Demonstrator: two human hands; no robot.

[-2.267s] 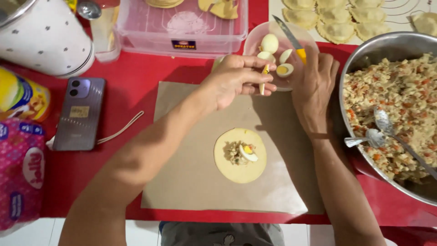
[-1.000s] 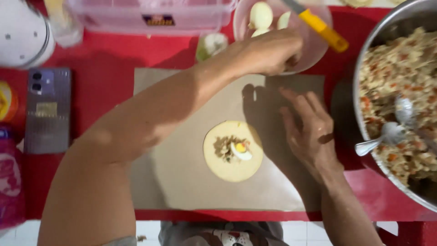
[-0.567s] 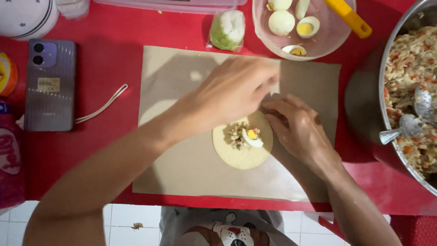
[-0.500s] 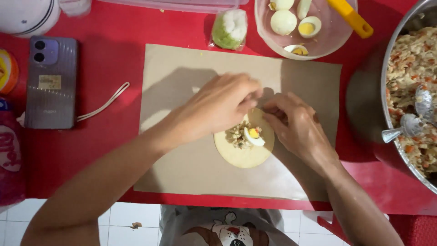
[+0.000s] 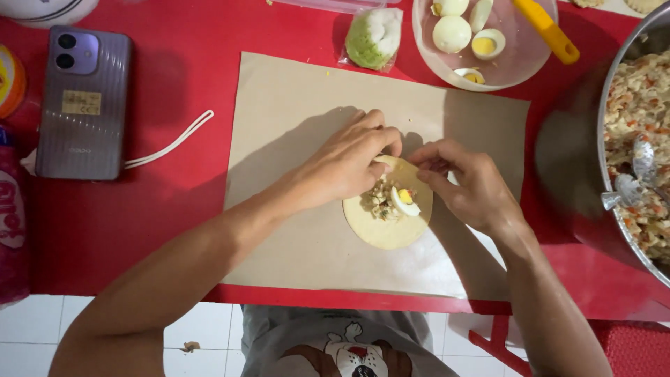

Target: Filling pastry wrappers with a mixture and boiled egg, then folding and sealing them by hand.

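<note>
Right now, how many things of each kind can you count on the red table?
Hands, left hand and right hand: 2
Round pale dough disc: 1
Clear plastic bowl of boiled eggs: 1
Large metal filling bowl: 1
Purple phone: 1
Total: 6

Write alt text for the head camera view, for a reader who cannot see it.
Two bare hands, left hand and right hand, pinch the far edge of a round dough disc topped with filling and an egg slice, on brown paper over a red table. A bowl of eggs, a phone and a pot of filling surround it.
</note>
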